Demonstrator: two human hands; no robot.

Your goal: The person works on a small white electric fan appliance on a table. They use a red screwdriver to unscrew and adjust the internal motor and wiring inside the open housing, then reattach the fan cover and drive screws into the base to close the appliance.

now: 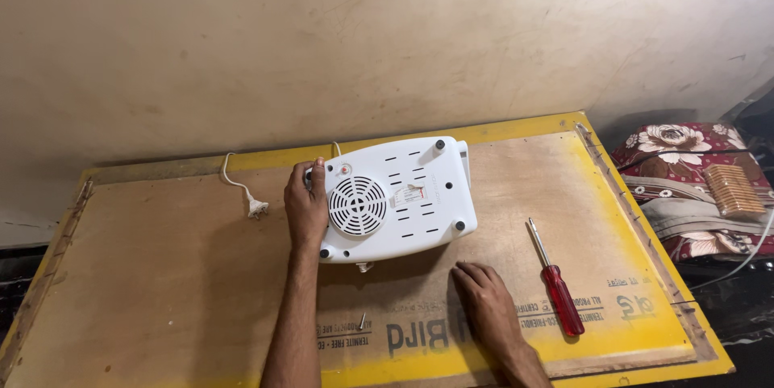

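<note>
Left hand (306, 207) steadies the upturned white appliance (399, 195) near the board's (161, 275) far edge, not gripping; right hand (488, 307) flat, empty—grab the red screwdriver (556, 287).

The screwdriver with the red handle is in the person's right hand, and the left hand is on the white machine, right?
Not quite. In the head view the red-handled screwdriver lies on the board, apart from the right hand, which rests flat and empty. The left hand is indeed on the white appliance.
</note>
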